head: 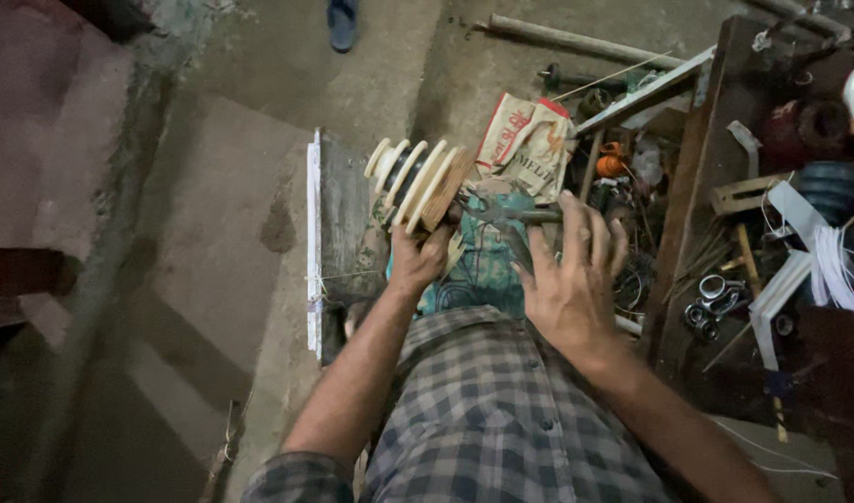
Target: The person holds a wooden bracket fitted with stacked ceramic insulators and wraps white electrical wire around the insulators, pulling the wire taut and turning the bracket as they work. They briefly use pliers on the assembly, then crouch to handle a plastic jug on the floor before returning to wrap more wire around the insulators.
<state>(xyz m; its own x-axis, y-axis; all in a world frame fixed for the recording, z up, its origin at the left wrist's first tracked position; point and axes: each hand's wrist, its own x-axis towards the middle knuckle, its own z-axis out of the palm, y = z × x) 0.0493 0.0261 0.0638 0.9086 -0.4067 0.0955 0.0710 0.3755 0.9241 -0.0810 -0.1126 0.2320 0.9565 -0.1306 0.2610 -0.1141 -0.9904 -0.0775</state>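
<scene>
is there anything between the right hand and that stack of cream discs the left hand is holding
Yes. The left hand grips the stepped stack of cream discs from below. The right hand is spread open to its right, and a dark metal tool lies between it and the stack, under its fingertips.

One stepped winding former (416, 182) (cream discs), one printed sack (525, 140), two hands, left (418, 263), right (569, 279), one blue shoe (342, 23)

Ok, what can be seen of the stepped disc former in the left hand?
The stepped former is a stack of cream-rimmed discs growing from small to large, with dark gaps between them and a brownish, wood-like face on the largest. It lies tilted on its side above the person's lap, beside a dark board. The left hand grips its large end from below.
</scene>
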